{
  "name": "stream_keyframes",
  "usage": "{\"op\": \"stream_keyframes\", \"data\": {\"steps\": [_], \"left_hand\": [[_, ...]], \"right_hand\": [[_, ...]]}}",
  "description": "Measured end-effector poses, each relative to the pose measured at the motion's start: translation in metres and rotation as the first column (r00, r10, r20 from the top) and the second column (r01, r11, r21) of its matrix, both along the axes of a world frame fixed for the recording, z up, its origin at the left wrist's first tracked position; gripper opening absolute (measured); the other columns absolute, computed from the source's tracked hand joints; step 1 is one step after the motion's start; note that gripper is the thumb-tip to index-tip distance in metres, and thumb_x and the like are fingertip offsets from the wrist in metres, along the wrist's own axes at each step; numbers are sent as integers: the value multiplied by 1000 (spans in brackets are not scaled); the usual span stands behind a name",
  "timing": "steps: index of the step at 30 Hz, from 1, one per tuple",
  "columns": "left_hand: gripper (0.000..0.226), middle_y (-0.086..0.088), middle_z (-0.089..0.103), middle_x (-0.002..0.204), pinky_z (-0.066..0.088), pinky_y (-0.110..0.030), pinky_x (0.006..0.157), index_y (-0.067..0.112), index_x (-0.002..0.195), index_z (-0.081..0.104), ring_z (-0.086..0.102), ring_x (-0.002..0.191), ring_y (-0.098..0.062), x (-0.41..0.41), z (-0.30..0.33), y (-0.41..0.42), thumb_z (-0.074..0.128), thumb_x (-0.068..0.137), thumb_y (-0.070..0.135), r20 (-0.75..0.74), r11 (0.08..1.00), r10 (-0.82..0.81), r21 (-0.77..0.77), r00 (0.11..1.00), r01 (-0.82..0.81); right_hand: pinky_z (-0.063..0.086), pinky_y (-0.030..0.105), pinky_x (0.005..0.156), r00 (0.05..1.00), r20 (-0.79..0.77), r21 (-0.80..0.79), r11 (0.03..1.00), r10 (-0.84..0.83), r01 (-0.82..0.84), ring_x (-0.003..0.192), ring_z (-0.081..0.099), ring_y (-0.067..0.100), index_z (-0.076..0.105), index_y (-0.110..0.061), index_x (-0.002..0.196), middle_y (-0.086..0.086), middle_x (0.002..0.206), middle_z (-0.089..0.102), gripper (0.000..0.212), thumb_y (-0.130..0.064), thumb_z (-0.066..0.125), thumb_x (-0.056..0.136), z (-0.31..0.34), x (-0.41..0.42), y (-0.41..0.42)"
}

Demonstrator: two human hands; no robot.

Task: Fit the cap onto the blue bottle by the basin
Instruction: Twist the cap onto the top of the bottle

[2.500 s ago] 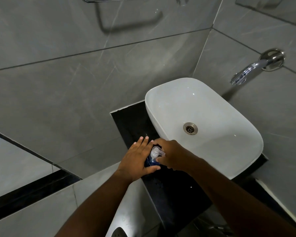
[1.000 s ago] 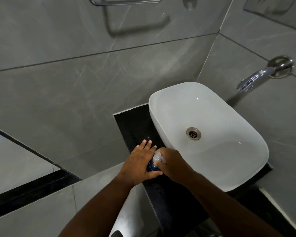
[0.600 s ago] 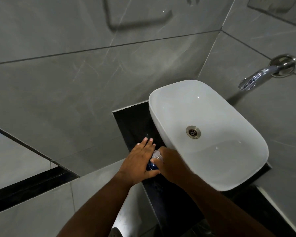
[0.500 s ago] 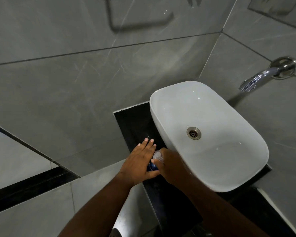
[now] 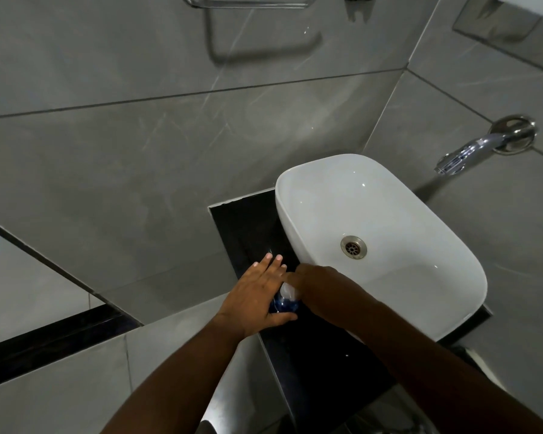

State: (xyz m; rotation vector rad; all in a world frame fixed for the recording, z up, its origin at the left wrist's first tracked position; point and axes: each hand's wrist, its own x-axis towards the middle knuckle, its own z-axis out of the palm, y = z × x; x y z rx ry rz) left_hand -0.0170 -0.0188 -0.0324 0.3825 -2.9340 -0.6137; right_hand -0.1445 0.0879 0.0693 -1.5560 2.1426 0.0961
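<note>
From the head view I look down on a blue bottle standing on the black counter, just beside the left wall of the white basin. Only a sliver of its blue body shows between my two hands.

My left hand lies against the bottle's left side, fingers straight and close together, reaching past it toward the wall, while the thumb curls under along the near side of the bottle. I read that as a loose cupping brace around the body, not a tight fist; how hard it presses I cannot tell.

My right hand comes in from the right, over the basin's near corner, with its fingers bent down onto the pale translucent cap that sits on top of the bottle. The fingertips are hidden behind the knuckles, so I cannot tell exactly how they close, but the hand is wrapped on the cap. Whether the cap is fully seated I cannot tell.

A chrome tap juts from the grey tiled wall beyond the basin, and a drain sits in the bowl.
</note>
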Motion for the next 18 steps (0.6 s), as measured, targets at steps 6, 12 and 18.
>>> {"op": "stream_keyframes", "data": {"steps": [6, 12, 18], "left_hand": [[99, 0, 3, 163, -1, -36, 121, 21, 155, 13, -11, 148, -13, 1, -3, 0, 46, 82, 79, 20, 999, 8, 50, 1000, -9], [97, -1, 5, 163, -5, -31, 118, 22, 154, 15, -9, 148, -13, 0, -1, 0, 51, 82, 76, -10, 998, 4, 69, 1000, -3], [95, 1, 5, 163, -6, -30, 117, 21, 154, 18, -10, 148, -11, 0, -3, 0, 53, 83, 74, -25, 995, 6, 98, 1000, -3]], "right_hand": [[44, 40, 100, 993, 12, 93, 989, -119, 117, 110, 58, 31, 52, -3, 119, 18, 122, 59, 41, -26, 61, 86, 11, 7, -22], [45, 38, 100, 959, 208, -156, 962, -190, 224, 110, 58, 23, 51, -15, 122, 8, 124, 61, 45, -32, 65, 82, -2, 5, 5], [42, 19, 88, 919, 330, -86, 962, -217, 258, 110, 57, 24, 55, -2, 119, 18, 121, 61, 32, -16, 57, 90, -12, 3, 0]]}}
